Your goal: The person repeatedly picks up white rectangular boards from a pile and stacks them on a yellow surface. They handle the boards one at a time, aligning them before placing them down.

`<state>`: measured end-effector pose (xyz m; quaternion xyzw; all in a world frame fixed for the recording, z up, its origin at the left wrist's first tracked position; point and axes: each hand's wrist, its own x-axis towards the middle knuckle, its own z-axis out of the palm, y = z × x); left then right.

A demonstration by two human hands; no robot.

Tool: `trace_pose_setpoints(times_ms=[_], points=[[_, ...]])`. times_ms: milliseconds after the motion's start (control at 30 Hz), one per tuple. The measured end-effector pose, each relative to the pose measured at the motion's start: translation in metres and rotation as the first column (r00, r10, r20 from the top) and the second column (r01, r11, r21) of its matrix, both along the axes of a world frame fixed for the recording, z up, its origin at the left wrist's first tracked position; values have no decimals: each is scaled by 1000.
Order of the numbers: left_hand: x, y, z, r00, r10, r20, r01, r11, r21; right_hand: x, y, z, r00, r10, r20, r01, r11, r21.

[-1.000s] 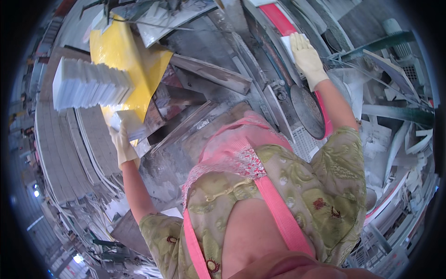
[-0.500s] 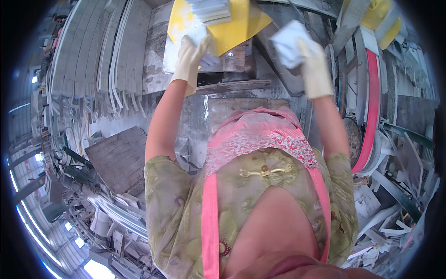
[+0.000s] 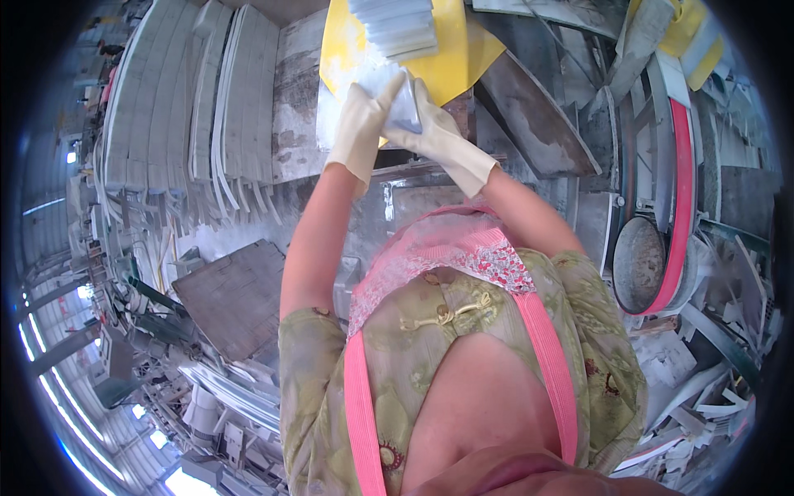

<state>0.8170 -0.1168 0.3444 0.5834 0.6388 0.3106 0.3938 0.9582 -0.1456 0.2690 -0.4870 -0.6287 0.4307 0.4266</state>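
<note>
Cream rubber gloves cover both of my hands. My left hand (image 3: 361, 117) and my right hand (image 3: 432, 132) meet in front of me, closed around a small stack of white-grey stone tiles (image 3: 404, 109). The left grips from the left side; the right has its palm and thumb along the right side. Beyond them, a taller stack of similar flat tiles (image 3: 395, 31) lies on a yellow sheet (image 3: 459, 54) spread over the workbench. Some of the held tiles' lower edges are hidden by the gloves.
Long grey stone strips (image 3: 149, 107) are piled at the left. To the right stands a machine with a red belt (image 3: 682, 165) running round a wheel (image 3: 638, 260). A dark slab (image 3: 538, 112) leans beside the bench. Broken offcuts (image 3: 703, 405) litter the lower right.
My right hand has swung left from beside the belt machine, bringing its white tiles against those at my left hand. Both hands now hold one stack together. The view has shifted slightly.
</note>
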Motion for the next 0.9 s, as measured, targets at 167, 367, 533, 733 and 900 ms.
trace_pose_setpoints(times_ms=[167,367,533,733,900], points=[[15,8,-16,934,149,-325,-187,978,-88,61,34,-2,930,368,19,-362,921,-146],[9,11,-31,920,152,-362,-151,988,33,68,76,-15,889,100,447,-178,974,137],[11,9,-25,864,148,-482,-159,987,18,44,88,-3,979,170,112,-158,982,-108],[16,12,-22,847,139,-513,-162,987,0,38,92,2,972,230,55,-217,961,-172],[12,9,-28,913,152,-377,-162,987,6,24,65,-6,887,199,-417,-211,977,16]])
